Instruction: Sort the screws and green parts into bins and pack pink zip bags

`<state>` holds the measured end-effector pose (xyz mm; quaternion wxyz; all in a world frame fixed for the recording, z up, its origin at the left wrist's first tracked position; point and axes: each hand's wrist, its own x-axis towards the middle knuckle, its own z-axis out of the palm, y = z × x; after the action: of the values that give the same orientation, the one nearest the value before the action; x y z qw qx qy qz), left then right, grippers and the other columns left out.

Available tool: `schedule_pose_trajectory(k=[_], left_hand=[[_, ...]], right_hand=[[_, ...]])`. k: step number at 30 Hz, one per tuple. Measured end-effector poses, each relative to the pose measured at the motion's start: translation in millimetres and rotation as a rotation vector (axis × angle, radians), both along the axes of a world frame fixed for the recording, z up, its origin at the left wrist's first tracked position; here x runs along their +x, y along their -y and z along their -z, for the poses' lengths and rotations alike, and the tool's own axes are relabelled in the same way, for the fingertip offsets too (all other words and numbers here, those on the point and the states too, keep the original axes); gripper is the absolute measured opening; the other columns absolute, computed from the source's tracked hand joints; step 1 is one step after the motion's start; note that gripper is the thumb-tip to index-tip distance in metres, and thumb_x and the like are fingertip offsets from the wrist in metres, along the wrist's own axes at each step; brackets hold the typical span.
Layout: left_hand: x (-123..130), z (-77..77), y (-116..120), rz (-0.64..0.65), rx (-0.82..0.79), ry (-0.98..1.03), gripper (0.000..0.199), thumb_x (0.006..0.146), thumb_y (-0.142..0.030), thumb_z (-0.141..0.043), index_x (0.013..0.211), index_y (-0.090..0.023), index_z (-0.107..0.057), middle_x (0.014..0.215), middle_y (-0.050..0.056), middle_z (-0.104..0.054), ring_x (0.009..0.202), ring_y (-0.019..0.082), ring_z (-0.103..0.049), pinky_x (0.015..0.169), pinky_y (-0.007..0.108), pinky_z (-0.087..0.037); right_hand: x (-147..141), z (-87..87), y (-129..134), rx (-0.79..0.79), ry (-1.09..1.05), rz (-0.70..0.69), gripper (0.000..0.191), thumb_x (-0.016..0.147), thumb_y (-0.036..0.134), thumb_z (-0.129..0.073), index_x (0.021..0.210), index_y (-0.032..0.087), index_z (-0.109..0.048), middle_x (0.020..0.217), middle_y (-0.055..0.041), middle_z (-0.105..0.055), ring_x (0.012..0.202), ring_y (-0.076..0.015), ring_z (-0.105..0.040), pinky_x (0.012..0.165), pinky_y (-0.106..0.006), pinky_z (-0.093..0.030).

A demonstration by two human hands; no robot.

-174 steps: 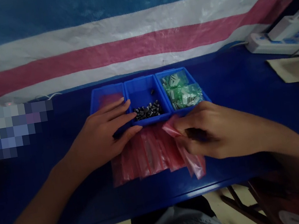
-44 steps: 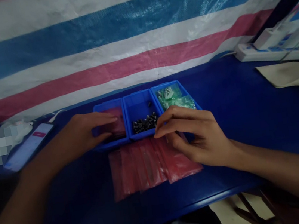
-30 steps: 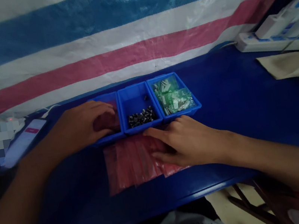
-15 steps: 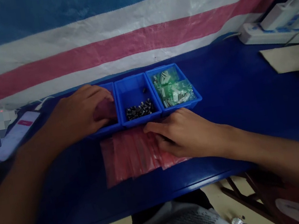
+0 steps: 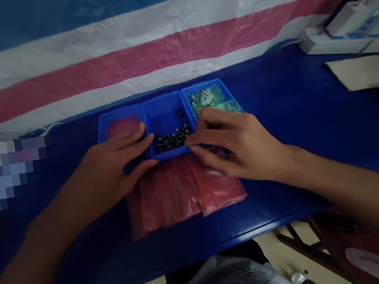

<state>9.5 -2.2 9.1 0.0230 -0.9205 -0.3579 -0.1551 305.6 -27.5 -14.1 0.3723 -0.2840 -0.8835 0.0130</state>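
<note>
Three blue plastic bins stand side by side on the table. The left bin holds a reddish bag. Dark metal screws lie in the middle bin, and green-tinted bags of small parts fill the right bin. My left hand rests at the front of the left bin, fingers apart, its fingertips near the middle bin's rim. My right hand hangs over the front corner between the middle and right bins, fingers apart. Red plastic bags lie overlapped just below both hands.
A blue table carries everything, and its front edge runs below the red bags. A white power strip and a beige cloth lie at the right. A striped tarpaulin hangs behind. A pixelated patch covers the far left.
My left hand has moved from inside the left bin to its front rim. My right hand has moved up off the red bags to the bins' front corner, and its fingers have lifted.
</note>
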Motion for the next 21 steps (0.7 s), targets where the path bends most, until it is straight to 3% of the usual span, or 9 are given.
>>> schedule_pose_trajectory(k=[3,5,8,11,17,21], left_hand=[[-1,3.3,1,0.055,0.047,0.065,0.046,0.114,-0.052,-0.055,0.139,-0.019,-0.075,0.147,0.010,-0.073,0.134,0.027,-0.075,0.119,0.044,-0.061],[-1,5.0,2,0.056,0.051,0.091,0.041,0.112,-0.049,-0.061,0.138,-0.020,-0.075,0.148,0.009,-0.073,0.135,0.027,-0.075,0.120,0.044,-0.061],[-2,9.5,3,0.048,0.074,0.096,0.038,0.111,-0.048,-0.064,0.138,-0.023,-0.075,0.147,0.006,-0.074,0.135,0.027,-0.075,0.118,0.046,-0.063],[-5,15.5,2,0.060,0.100,0.137,0.034,0.110,-0.045,-0.067,0.137,-0.026,-0.076,0.144,0.005,-0.077,0.133,0.028,-0.076,0.116,0.046,-0.065],[-3,22.5,5,0.063,0.124,0.159,0.034,0.106,-0.039,-0.073,0.139,-0.031,-0.074,0.147,0.006,-0.076,0.136,0.033,-0.073,0.115,0.054,-0.065],[13,19.6,25,0.138,0.161,0.288,0.033,0.104,-0.024,-0.075,0.137,-0.028,-0.073,0.142,0.007,-0.078,0.128,0.028,-0.075,0.115,0.049,-0.064]], right_hand=[[-1,-0.4,5,-0.006,0.164,-0.095,0.036,0.116,0.025,-0.050,0.097,0.014,-0.078,0.077,-0.0018,-0.071,0.060,-0.0125,-0.058,0.057,-0.029,-0.037],[-3,-2.0,12,-0.067,0.280,-0.121,0.036,0.117,0.032,-0.050,0.101,0.015,-0.077,0.071,-0.0007,-0.071,0.057,-0.0137,-0.059,0.056,-0.032,-0.029],[-9,-4.5,18,-0.245,0.465,-0.088,0.028,0.112,0.039,-0.059,0.118,0.016,-0.074,0.077,-0.0036,-0.076,0.059,-0.0172,-0.061,0.059,-0.034,-0.023],[-14,-5.4,19,-0.374,0.564,-0.054,0.034,0.105,0.031,-0.062,0.134,0.016,-0.070,0.089,-0.0073,-0.081,0.063,-0.0186,-0.062,0.061,-0.034,-0.024],[-15,-3.7,16,-0.541,0.382,-0.060,0.043,0.083,0.006,-0.055,0.122,0.012,-0.074,0.063,0.0032,-0.066,0.051,-0.0130,-0.053,0.056,-0.030,-0.030],[-9,-6.9,15,-0.486,0.091,-0.188,0.034,0.086,0.004,-0.051,0.106,0.014,-0.077,0.058,0.0068,-0.059,0.045,-0.0067,-0.048,0.052,-0.023,-0.037]])
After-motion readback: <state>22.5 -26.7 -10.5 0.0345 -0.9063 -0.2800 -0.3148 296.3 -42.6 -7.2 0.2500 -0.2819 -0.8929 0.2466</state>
